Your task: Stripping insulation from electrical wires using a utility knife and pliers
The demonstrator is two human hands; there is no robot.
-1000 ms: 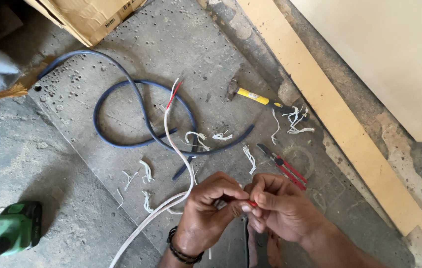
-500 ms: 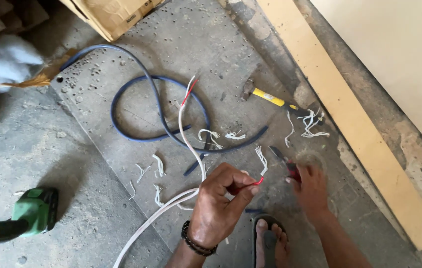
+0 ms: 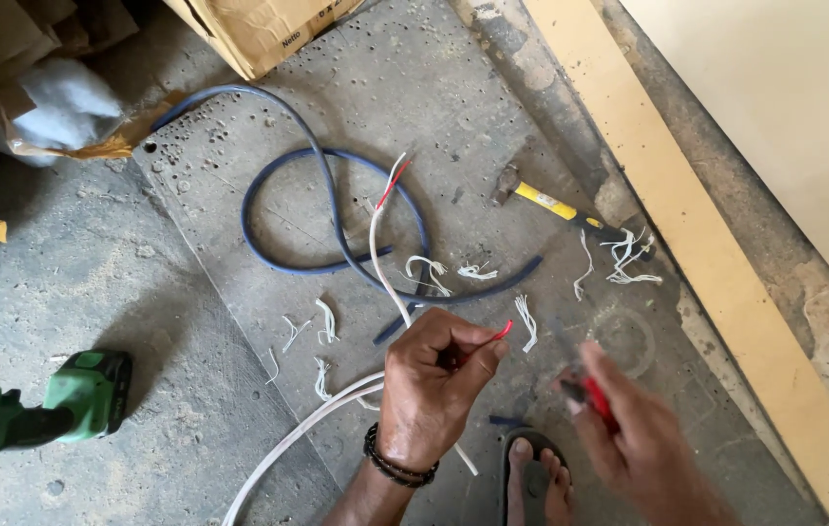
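Note:
My left hand [image 3: 431, 390] is closed around a white cable [image 3: 307, 429] and pinches a thin red wire [image 3: 502, 332] that sticks out past the fingertips. The cable's far end [image 3: 387, 200], with a red core showing, lies on the concrete floor. My right hand [image 3: 629, 429], blurred with motion, grips red-handled pliers [image 3: 592, 397] low at the right. A looped blue cable [image 3: 337, 214] lies beyond my hands. Several white insulation scraps [image 3: 527, 321] are scattered around.
A yellow-handled hammer [image 3: 543, 200] lies at the upper right near a long wooden plank [image 3: 687, 234]. A green power drill [image 3: 15, 409] rests at the left. A cardboard box [image 3: 259, 29] stands at the top. My sandalled foot [image 3: 531, 477] is below my hands.
My right hand let go of the wire, reached to the floor, picked up the red-handled pliers and now lifts them. My left hand kept hold of the cable and red wire.

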